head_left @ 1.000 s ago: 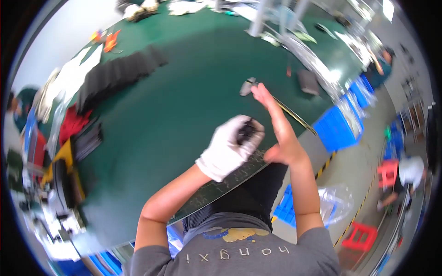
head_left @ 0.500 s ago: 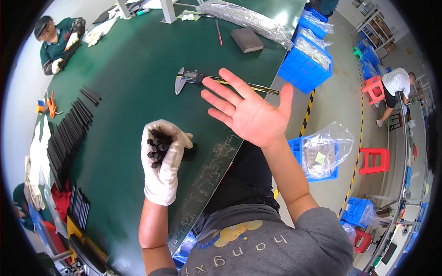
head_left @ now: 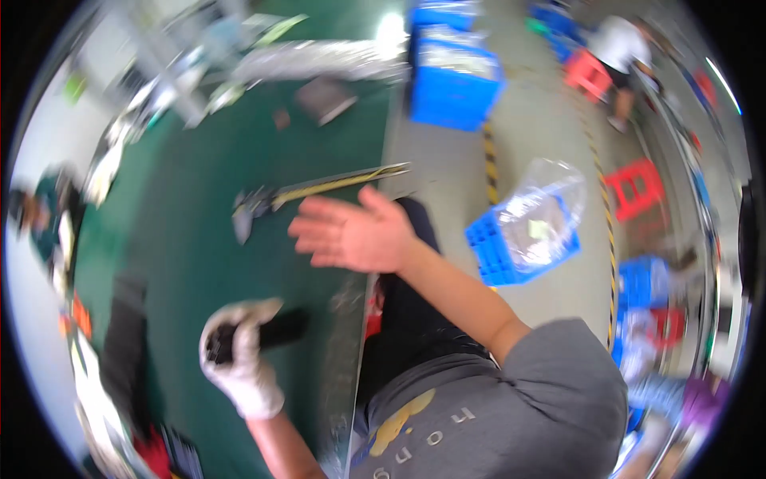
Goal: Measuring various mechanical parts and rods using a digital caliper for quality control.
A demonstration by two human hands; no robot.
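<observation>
Head view: gloved left hand at eight o'clock, fingers curled around black rods, probably to keep them bunched.
Bare right hand is palm up, fingers slightly spread, holding nothing; caliper lies just beyond at eleven o'clock. Desk leaves room between; its edge passes beneath the right hand.

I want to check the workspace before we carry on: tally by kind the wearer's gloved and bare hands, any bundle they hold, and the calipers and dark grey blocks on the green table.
Gloved left hand: 1
Bare right hand: 1
Held black bundle: 1
Caliper: 1
Dark grey block: 1
Total: 5
</observation>
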